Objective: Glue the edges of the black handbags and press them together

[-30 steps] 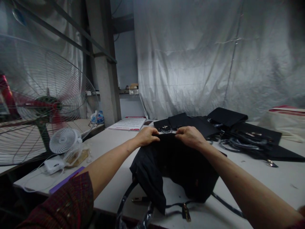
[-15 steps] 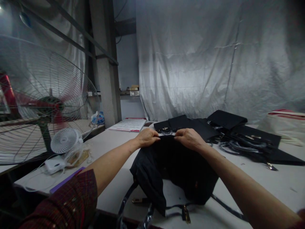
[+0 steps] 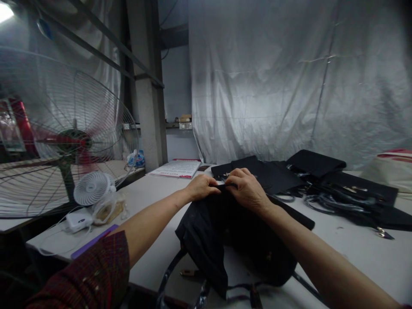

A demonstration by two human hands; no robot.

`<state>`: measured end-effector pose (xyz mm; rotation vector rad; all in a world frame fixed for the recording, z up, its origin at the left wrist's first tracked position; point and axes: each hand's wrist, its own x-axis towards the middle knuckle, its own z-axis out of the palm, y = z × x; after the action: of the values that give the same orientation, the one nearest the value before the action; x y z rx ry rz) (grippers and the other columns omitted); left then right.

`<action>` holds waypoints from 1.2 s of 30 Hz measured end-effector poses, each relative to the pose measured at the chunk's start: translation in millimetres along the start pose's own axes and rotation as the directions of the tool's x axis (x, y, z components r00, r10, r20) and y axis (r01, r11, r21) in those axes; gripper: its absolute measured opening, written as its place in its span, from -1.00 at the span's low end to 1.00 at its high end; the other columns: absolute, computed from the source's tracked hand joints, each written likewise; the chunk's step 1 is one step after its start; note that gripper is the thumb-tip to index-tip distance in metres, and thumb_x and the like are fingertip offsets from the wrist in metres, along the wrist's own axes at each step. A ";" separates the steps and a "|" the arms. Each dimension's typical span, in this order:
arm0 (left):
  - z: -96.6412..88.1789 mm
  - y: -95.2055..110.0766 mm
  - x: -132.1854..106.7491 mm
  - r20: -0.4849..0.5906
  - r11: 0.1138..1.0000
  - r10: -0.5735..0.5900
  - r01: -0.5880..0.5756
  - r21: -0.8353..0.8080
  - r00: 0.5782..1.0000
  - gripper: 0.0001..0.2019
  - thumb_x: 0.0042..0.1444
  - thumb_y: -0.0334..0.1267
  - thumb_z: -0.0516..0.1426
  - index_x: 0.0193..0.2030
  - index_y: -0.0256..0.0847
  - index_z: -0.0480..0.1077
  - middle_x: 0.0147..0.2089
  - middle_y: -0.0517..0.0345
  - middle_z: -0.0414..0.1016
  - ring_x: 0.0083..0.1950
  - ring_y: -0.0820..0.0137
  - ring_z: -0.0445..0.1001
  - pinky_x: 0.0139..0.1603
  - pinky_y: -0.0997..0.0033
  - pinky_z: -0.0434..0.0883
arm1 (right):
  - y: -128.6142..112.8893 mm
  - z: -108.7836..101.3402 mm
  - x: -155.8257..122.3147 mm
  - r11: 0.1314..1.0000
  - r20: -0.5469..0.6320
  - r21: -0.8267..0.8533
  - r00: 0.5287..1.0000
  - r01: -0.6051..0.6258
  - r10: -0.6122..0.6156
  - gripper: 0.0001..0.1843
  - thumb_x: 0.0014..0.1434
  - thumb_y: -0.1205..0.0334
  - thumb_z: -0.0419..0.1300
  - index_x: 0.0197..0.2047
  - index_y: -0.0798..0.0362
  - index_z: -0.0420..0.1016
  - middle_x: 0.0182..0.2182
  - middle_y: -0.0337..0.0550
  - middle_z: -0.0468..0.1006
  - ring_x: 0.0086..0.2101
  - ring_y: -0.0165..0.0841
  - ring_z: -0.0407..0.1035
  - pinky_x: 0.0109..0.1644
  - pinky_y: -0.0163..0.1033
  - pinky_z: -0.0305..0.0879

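A black bag (image 3: 202,240) stands on the white table in front of me, its far edge raised by both hands. My left hand (image 3: 203,187) pinches that edge on the left side. Close beside it, my right hand (image 3: 246,189) grips the same edge, fingers bent over the top. Dark straps wrapped in clear plastic (image 3: 174,270) hang from the bag's near side. A small metal-tipped tab (image 3: 189,273) lies by its lower left. The inside of the bag is dark, and its details are hidden.
More black bags (image 3: 360,193) with wrapped handles lie at the back right. A large caged fan (image 3: 74,141) stands left, with a small white fan (image 3: 93,189) and a white box (image 3: 79,219) nearby. Printed sheets (image 3: 175,168) lie at the back. A silver curtain (image 3: 257,86) hangs behind.
My right hand has moved left along the bag's edge, closer to my left hand, and its fingers now curl over the top. The view has shifted slightly left.
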<state>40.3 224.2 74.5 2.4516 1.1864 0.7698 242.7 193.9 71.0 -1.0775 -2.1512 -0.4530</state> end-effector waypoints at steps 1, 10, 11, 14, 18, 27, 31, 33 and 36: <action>0.2 -0.3 -0.2 -0.002 1.000 -0.001 0.001 -0.006 1.000 -0.78 0.00 -0.14 0.22 -0.27 -0.22 0.58 -0.41 0.24 0.53 -0.32 0.44 0.43 -0.28 0.50 0.29 | 0.2 1.0 0.7 1.000 0.002 0.000 1.000 0.001 -0.001 -0.90 0.14 0.29 0.22 -0.28 -0.02 0.58 -0.21 -0.14 0.50 -0.11 -0.24 0.24 -0.05 -0.18 0.23; 1.8 -4.9 0.8 -0.003 1.000 -0.008 0.007 -0.015 1.000 -0.75 0.02 -0.11 0.21 -0.28 -0.23 0.57 -0.41 0.24 0.53 -0.33 0.43 0.42 -0.28 0.51 0.29 | -0.2 4.5 -1.9 0.999 -0.051 -0.016 0.997 0.050 -0.050 -0.84 0.21 0.28 0.16 -0.32 0.01 0.58 -0.24 -0.13 0.52 -0.14 -0.25 0.24 -0.07 -0.19 0.22; 1.7 -4.5 0.7 -0.004 1.000 -0.002 0.002 -0.009 1.000 -0.75 0.03 -0.11 0.20 -0.28 -0.23 0.57 -0.41 0.24 0.53 -0.32 0.43 0.42 -0.27 0.51 0.29 | 0.1 4.7 -1.7 0.999 -0.048 -0.018 0.998 0.048 -0.049 -0.84 0.21 0.29 0.16 -0.32 0.02 0.58 -0.24 -0.14 0.52 -0.14 -0.25 0.24 -0.07 -0.19 0.22; 1.0 -1.8 0.6 -0.007 1.000 0.009 -0.009 0.013 1.000 -0.76 0.03 -0.12 0.20 -0.27 -0.23 0.57 -0.41 0.24 0.53 -0.32 0.44 0.42 -0.26 0.52 0.29 | 1.7 5.2 -0.5 0.999 -0.035 -0.008 0.999 0.038 -0.038 -0.87 0.19 0.30 0.18 -0.33 0.02 0.58 -0.25 -0.15 0.52 -0.14 -0.26 0.24 -0.06 -0.20 0.22; 0.6 1.7 1.0 0.004 0.999 0.024 -0.024 0.041 1.000 -0.77 0.03 -0.13 0.20 -0.28 -0.23 0.57 -0.40 0.25 0.53 -0.31 0.44 0.42 -0.25 0.52 0.29 | 4.5 6.4 1.5 0.999 -0.022 0.028 0.999 0.031 -0.031 -0.91 0.14 0.34 0.22 -0.34 0.01 0.56 -0.25 -0.16 0.52 -0.12 -0.25 0.23 -0.03 -0.20 0.22; -2.4 9.8 5.4 0.030 0.982 0.135 -0.138 0.132 0.990 -0.63 -0.01 -0.13 0.24 -0.01 -0.07 0.50 -0.13 0.24 0.58 -0.11 0.37 0.48 -0.09 0.51 0.32 | 9.7 -6.5 8.9 0.997 0.033 0.030 0.997 -0.071 0.070 -0.78 0.08 0.40 0.19 -0.18 0.03 0.54 -0.12 -0.08 0.51 -0.04 -0.19 0.24 0.05 -0.16 0.20; -2.4 16.2 15.0 0.076 0.979 0.132 -0.142 0.149 0.988 -0.75 0.06 -0.30 0.16 -0.10 -0.12 0.54 -0.20 0.23 0.60 -0.13 0.39 0.48 -0.09 0.52 0.31 | 22.5 -20.2 7.0 0.931 0.229 0.013 0.908 -0.364 0.352 -0.69 0.05 0.36 0.20 -0.10 0.03 0.54 -0.17 -0.08 0.56 -0.16 -0.24 0.40 -0.09 -0.25 0.25; -1.1 17.5 20.3 0.087 0.982 0.125 -0.136 0.133 0.988 -0.75 0.04 -0.36 0.14 -0.15 -0.16 0.55 -0.24 0.23 0.60 -0.16 0.40 0.48 -0.13 0.53 0.32 | 28.4 -22.2 3.4 0.909 0.291 0.008 0.871 -0.416 0.396 -0.70 0.03 0.36 0.20 -0.13 0.01 0.56 -0.24 -0.12 0.60 -0.23 -0.26 0.45 -0.16 -0.28 0.26; 1.3 18.8 26.5 0.095 0.987 0.094 -0.106 0.123 0.991 -0.76 0.02 -0.33 0.17 -0.16 -0.20 0.57 -0.28 0.23 0.59 -0.20 0.41 0.48 -0.20 0.54 0.31 | 32.9 -21.0 -0.4 0.904 0.326 0.014 0.857 -0.428 0.400 -0.70 0.03 0.37 0.18 -0.15 -0.01 0.58 -0.27 -0.16 0.62 -0.23 -0.28 0.47 -0.19 -0.31 0.27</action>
<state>66.4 233.7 91.4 2.6383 1.1196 0.6212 278.0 201.4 85.8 -1.6044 -2.0907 0.0192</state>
